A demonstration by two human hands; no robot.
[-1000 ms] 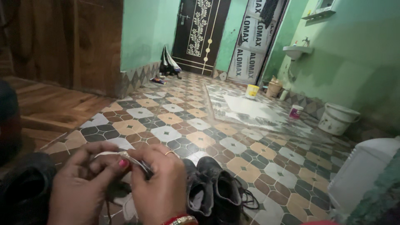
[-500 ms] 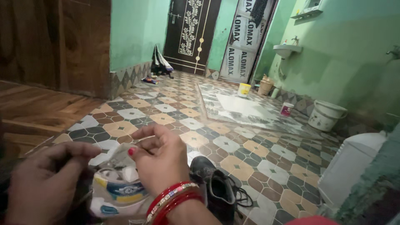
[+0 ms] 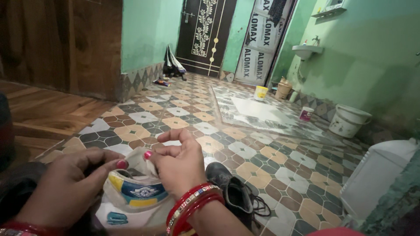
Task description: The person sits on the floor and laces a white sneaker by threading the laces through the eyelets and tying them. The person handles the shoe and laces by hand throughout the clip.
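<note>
Your left hand (image 3: 65, 185) and right hand (image 3: 179, 161) pinched the soft white cloth pouch with a blue and yellow emblem (image 3: 133, 190) between thumbs and fingertips, low over the patterned brown, cream and grey floor tiles (image 3: 262, 166). Just right of the pouch lay a black lace-up shoe (image 3: 234, 194). Well beyond it stood a white plastic bucket (image 3: 348, 120) against the green wall (image 3: 372, 65), and farther back a dark door with a floral inlay (image 3: 205, 32).

Probably a home: tiled floor (image 3: 262, 161), washbasin (image 3: 307, 51) (wall-mounted), buckets (image 3: 349, 120).
</note>
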